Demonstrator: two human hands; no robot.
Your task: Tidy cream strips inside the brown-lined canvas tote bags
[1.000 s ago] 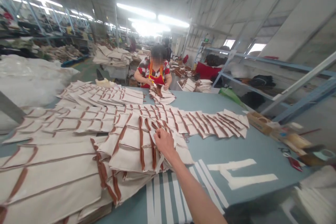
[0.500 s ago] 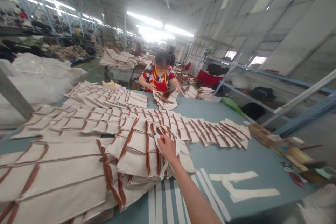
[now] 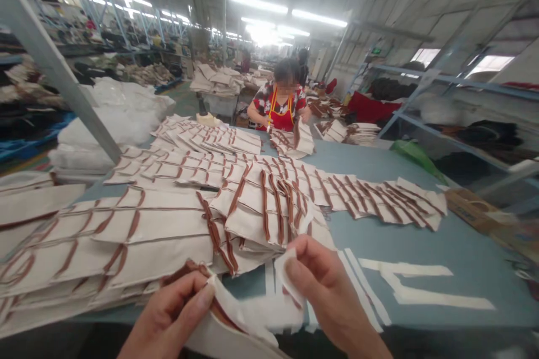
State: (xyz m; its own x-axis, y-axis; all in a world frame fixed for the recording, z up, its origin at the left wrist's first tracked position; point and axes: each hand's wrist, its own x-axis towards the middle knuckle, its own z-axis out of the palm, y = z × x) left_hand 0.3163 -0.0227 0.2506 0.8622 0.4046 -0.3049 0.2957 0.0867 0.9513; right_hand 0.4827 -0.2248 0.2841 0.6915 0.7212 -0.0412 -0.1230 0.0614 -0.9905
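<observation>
My left hand pinches the edge of a cream fabric piece with brown trim, which hangs at the bottom of the head view. To its right, my right hand grips a white strip between thumb and fingers. The strip's lower part is blurred near the fabric piece. Just beyond both hands lie overlapping cream panels with brown edging, heaped across the table. More white strips lie flat beside my right wrist.
Two pale cream strips lie on the blue-green table. A cardboard box stands at the right edge. Across the table a co-worker in a red apron handles similar panels. A slanted metal post rises at the left.
My right hand has drawn back from the panel heap towards me with a white strip. My left hand has come into view holding a fabric piece. The view has turned left.
</observation>
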